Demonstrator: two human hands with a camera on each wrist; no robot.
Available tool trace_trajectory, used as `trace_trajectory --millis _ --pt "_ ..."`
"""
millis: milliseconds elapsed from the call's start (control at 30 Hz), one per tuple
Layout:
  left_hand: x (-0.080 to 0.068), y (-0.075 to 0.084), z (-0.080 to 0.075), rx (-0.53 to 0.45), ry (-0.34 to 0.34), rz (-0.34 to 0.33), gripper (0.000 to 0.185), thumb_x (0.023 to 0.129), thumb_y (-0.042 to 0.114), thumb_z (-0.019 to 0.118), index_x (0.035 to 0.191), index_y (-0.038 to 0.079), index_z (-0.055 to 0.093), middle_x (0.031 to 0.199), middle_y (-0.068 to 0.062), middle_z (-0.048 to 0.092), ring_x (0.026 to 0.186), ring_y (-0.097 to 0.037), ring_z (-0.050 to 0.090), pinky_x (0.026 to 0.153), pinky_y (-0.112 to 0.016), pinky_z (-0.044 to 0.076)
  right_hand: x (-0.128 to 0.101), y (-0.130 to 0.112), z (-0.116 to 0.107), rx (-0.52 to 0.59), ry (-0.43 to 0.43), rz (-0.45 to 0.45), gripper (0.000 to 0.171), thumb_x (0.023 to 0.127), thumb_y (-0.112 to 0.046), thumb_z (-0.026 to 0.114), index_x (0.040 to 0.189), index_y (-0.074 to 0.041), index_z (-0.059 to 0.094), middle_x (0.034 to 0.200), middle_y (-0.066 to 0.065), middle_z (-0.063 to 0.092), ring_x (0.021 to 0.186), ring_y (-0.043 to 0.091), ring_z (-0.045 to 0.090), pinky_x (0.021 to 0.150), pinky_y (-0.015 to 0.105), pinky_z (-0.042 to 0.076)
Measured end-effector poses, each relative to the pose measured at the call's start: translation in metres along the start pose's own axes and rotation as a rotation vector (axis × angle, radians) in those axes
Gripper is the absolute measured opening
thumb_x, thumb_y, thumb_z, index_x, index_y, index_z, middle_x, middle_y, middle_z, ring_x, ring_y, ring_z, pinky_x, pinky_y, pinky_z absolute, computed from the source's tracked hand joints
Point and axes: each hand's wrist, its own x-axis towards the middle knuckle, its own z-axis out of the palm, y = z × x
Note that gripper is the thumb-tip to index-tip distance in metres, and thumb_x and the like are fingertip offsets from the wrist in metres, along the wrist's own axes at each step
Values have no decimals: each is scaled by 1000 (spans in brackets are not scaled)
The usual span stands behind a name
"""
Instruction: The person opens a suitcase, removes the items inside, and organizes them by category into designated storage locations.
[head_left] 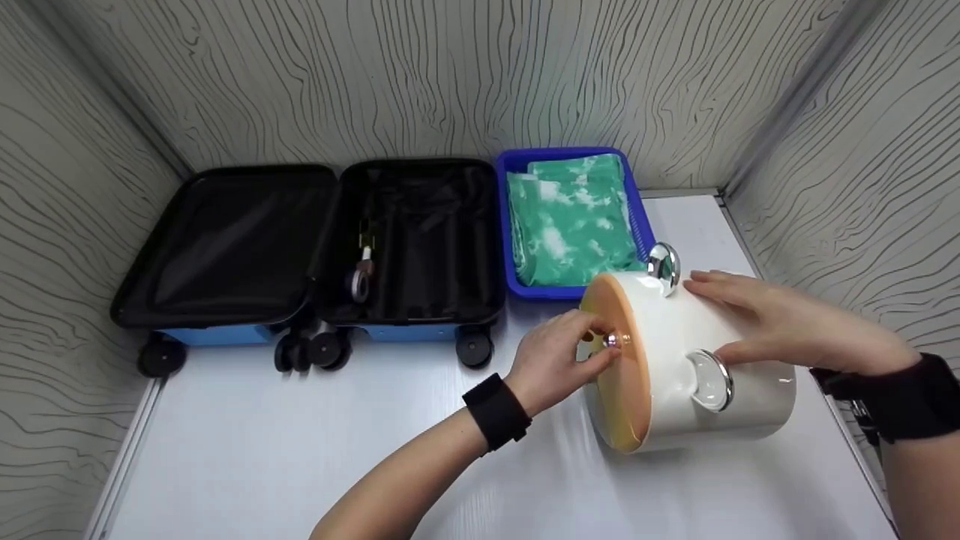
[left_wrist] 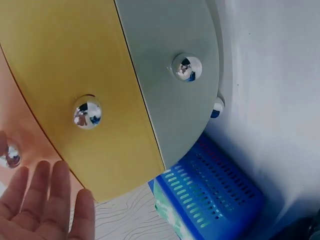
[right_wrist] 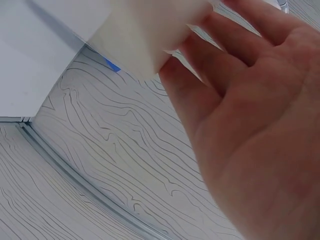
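Note:
A white round-sided drawer box lies toward the right of the table. Its flat front has orange, yellow and grey-green panels, each with a shiny round knob. My left hand pinches the orange panel's knob between thumb and index finger; in the left wrist view its other fingers stretch out before the front. Across the white body rests my right hand, fingers extended, thumb near a chrome-rimmed fitting. A second chrome fitting sticks out on the far side.
A blue basket holding folded green-and-white cloth stands just behind the box. Left of it lies an open suitcase with black insides, a blue shell and black wheels. A small item with a round end is inside the suitcase.

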Motion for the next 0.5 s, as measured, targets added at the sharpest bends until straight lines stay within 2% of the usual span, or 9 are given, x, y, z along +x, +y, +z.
trace_trajectory --millis 367,433,500 --pt "-7 -8 -3 -11 55 38 19 95 35 72 108 22 70 100 10 69 91 -3 62 73 -11 44 0 0 0 7 -16 22 95 80 -48 86 158 -15 43 163 12 36 150 41 26 106 7 14" --pt "-10 -11 -5 -5 74 44 20 94 34 73 109 21 71 99 10 70 91 -2 62 74 -12 45 0 0 0 11 -21 33 96 79 -48 86 158 -14 42 163 13 35 150 41 26 111 13 16" --pt "-15 -16 -9 -2 95 55 21 94 33 73 110 20 71 99 9 70 92 -3 62 77 -14 47 0 0 0 10 -27 45 97 79 -49 86 158 -14 42 163 13 34 150 42 25 117 27 19"
